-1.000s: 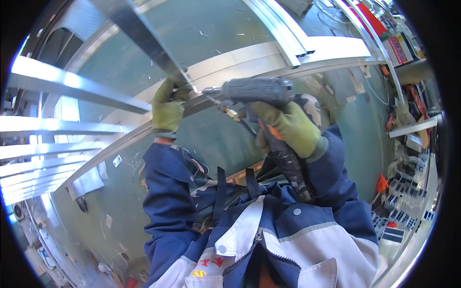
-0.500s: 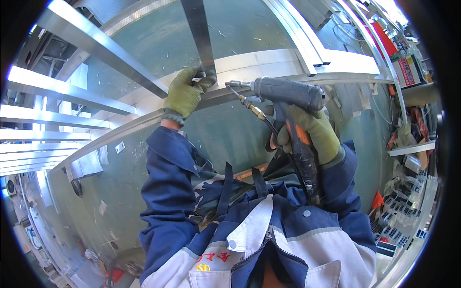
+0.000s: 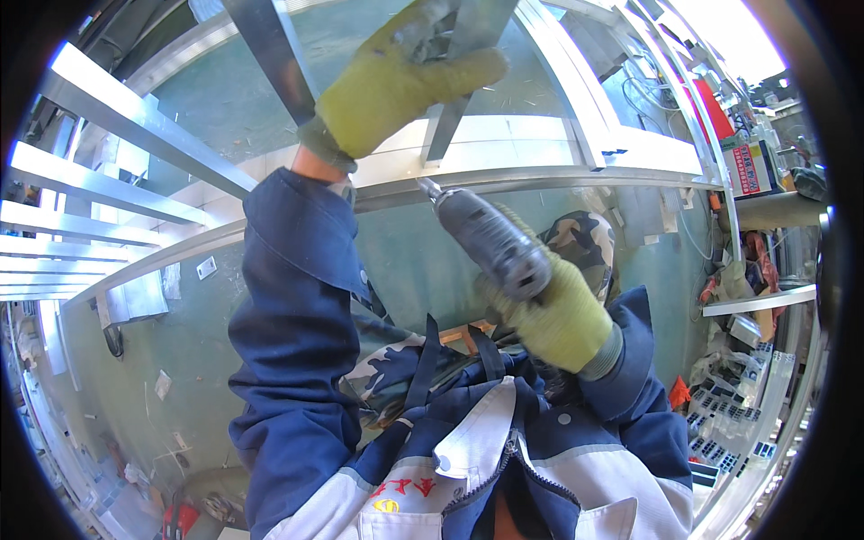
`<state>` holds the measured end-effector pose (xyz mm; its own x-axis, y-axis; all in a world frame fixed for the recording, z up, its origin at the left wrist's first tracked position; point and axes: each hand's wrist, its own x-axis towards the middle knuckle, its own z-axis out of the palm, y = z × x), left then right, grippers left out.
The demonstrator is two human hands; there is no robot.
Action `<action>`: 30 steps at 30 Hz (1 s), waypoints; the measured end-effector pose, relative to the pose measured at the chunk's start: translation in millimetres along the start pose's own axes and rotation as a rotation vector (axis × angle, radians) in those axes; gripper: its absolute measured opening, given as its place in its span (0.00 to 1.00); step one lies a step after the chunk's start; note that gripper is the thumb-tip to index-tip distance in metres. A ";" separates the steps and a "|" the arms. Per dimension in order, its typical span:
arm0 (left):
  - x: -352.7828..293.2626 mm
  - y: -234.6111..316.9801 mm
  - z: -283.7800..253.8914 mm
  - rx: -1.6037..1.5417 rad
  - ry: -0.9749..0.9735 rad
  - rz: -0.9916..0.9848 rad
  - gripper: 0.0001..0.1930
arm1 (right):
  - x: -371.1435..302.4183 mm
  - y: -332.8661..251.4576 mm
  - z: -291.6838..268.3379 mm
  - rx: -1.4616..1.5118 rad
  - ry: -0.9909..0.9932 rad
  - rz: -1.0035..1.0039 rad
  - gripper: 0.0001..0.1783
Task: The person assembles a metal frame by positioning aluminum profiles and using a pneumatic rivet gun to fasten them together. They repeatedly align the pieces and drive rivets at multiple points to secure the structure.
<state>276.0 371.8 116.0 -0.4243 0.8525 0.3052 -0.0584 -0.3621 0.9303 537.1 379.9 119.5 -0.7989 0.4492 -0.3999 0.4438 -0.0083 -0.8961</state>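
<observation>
Your left hand (image 3: 396, 85) is rising from earlier spot, overlapping metal bar (image 3: 447, 128) (gripping or not, can't tell); apart, your right hand (image 3: 562, 315) is clutching power drill (image 3: 493, 238), tip pointing toward frame rail (image 3: 549, 178).

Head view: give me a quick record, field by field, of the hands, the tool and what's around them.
Left hand: gloved, raised in front of a metal bar; grip unclear
Right hand: gloved, closed around the power tool
Tool tip: points up and left, toward the rail; contact unclear
Left side: row of silvery slats
Right side: box with a red panel
Floor: green, with scraps
</observation>
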 end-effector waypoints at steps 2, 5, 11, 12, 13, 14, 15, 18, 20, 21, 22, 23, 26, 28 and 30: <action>9.4 -5.2 -7.4 0.021 -0.175 0.092 0.27 | 6.2 18.1 13.0 -0.263 0.049 -0.239 0.41; 20.3 -11.5 -17.0 0.203 -0.262 0.116 0.25 | 14.0 10.3 28.1 -0.549 0.054 -0.249 0.44; 19.7 -40.8 -12.6 0.347 -0.168 0.392 0.17 | 23.7 -5.0 52.1 -0.726 0.108 -0.134 0.51; 18.8 -40.6 -11.4 0.346 -0.166 0.384 0.17 | 25.3 -7.1 55.3 -0.726 0.121 -0.115 0.53; 19.1 -41.9 -10.4 0.339 -0.165 0.374 0.17 | 28.4 -10.4 57.3 -0.737 0.105 -0.074 0.54; 19.1 -43.2 -11.1 0.354 -0.172 0.370 0.16 | 31.8 -13.9 58.9 -0.747 0.088 -0.033 0.54; 19.1 -44.4 -12.8 0.369 -0.180 0.367 0.16 | 35.2 -15.6 60.4 -0.756 0.069 0.008 0.54; 15.7 -41.1 -9.2 0.363 -0.167 0.343 0.15 | 39.3 -12.1 66.2 -0.815 0.079 0.006 0.55; 15.2 -38.2 -4.3 0.311 -0.165 0.317 0.15 | 37.1 -9.6 67.0 -0.875 0.128 -0.110 0.48; 15.2 -37.2 -2.3 0.282 -0.170 0.300 0.15 | 35.2 -12.6 68.0 -0.891 0.135 -0.092 0.48; 14.6 -35.6 -3.5 0.277 -0.169 0.281 0.14 | 36.6 -12.4 68.4 -0.895 0.130 -0.095 0.48; 13.6 -32.5 -5.3 0.287 -0.176 0.255 0.15 | 38.3 -11.0 69.2 -0.896 0.127 -0.097 0.48; 11.4 -26.6 -9.7 0.314 -0.189 0.208 0.14 | 42.4 -7.1 72.4 -0.908 0.116 -0.100 0.47; 11.4 -26.9 -10.7 0.332 -0.183 0.217 0.12 | 43.7 -5.2 74.2 -0.927 0.101 -0.103 0.47; 15.9 -32.4 -4.5 0.306 -0.188 0.282 0.12 | 38.5 -7.7 76.0 -0.975 0.133 -0.074 0.47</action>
<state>267.1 395.4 89.8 -0.2122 0.8007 0.5602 0.3177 -0.4856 0.8144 472.1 329.3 96.4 -0.8124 0.5164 -0.2707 0.5826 0.7369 -0.3428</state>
